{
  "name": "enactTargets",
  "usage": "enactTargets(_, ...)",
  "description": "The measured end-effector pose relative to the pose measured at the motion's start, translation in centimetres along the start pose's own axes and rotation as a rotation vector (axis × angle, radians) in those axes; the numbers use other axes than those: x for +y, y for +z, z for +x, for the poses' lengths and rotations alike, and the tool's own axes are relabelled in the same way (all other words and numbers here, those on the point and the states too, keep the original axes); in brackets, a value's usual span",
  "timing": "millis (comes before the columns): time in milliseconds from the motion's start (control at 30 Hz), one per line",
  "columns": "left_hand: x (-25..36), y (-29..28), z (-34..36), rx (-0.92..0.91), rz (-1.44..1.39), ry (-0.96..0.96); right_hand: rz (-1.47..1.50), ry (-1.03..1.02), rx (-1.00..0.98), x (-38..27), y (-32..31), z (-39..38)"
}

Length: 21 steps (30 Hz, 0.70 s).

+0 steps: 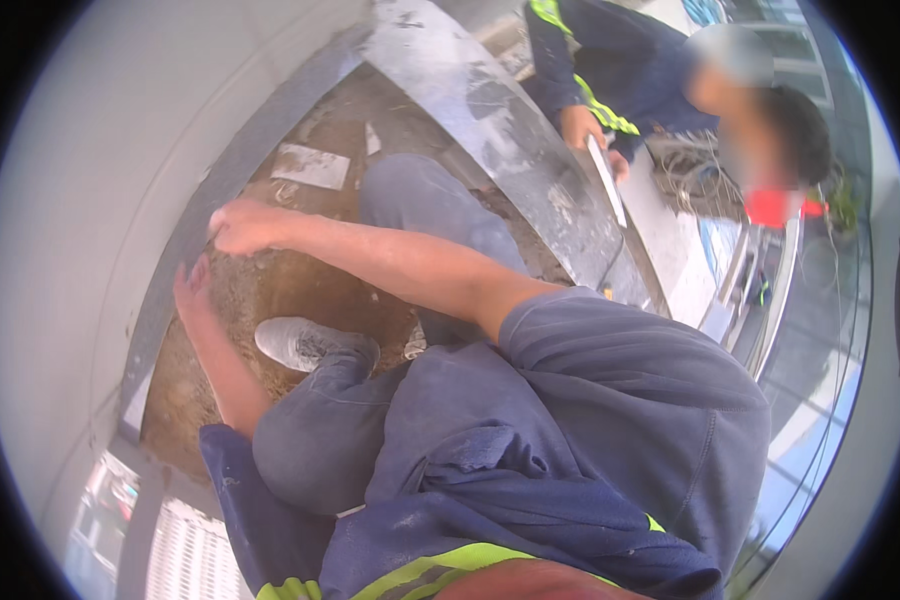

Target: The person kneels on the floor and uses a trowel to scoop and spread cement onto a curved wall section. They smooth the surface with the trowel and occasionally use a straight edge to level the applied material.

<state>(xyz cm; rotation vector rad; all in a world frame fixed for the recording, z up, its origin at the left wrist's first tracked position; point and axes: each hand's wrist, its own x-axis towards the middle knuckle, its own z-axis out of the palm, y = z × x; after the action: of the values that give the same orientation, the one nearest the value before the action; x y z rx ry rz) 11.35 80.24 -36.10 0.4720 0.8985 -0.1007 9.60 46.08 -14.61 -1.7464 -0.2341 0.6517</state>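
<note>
My right hand reaches across to the left, its fingers closed at the inner edge of a grey stone slab strip along the pale wall. Whatever it grips, if anything, is hidden. Just below it, my left hand is raised beside the same strip, with fingers stretched upward and apart and nothing seen in them. Brown dirt lies under both hands. A broken piece of white tile rests on the dirt beyond my right hand.
A long, stained grey slab slants across beyond my knee. At the far right, a co-worker bends over it, holding a thin white strip. My dusty shoe stands in the dirt. A white slatted panel is at lower left.
</note>
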Motion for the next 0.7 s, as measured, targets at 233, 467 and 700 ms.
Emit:
enactTargets(233,-8.4,7.4,-10.1,-0.171,1.501,0.396,-0.471,-0.058,0.449,-1.8,-13.9,-20.7)
enactTargets(467,-3.7,6.0,0.7,-0.042,0.912,0.32,-0.536,0.361,1.112,9.6,-17.0,-37.5)
enactTargets(700,0.6,4.5,3.5,-0.023,0.511,-0.08,-0.657,0.895,1.383,27.2,-21.8,-48.2)
